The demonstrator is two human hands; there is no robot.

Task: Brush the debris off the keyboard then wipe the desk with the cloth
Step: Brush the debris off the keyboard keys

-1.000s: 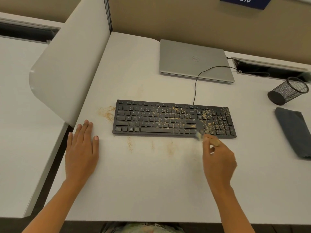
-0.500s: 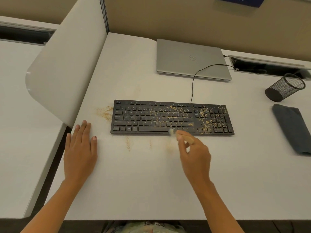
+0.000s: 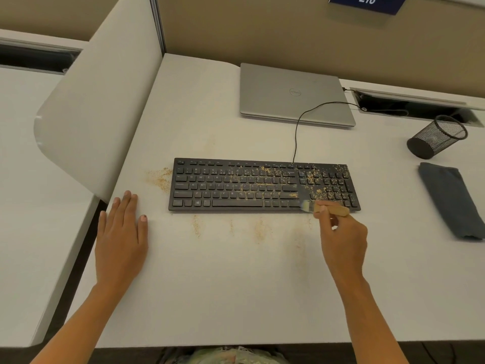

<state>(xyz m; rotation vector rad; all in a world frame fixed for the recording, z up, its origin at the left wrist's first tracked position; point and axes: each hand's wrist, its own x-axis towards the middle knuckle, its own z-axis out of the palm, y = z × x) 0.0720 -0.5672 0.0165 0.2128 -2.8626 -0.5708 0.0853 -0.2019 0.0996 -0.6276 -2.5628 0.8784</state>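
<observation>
Rightward swung the brush (image 3: 338,210), along the black keyboard's (image 3: 236,189) crumb-speckled front edge.

1. Brush (image 3: 338,210), at the keyboard's (image 3: 236,187) front right edge: bristles blurred, handle partly covered by the right hand (image 3: 342,243).
2. Blue sign (image 3: 367,2), beyond the keyboard: cut off by the top edge.
3. Cable (image 3: 296,137), from the keyboard's rear: far end lost in a dark slot (image 3: 409,107).
4. Key legends under the debris (image 3: 317,191): unreadable.
</observation>
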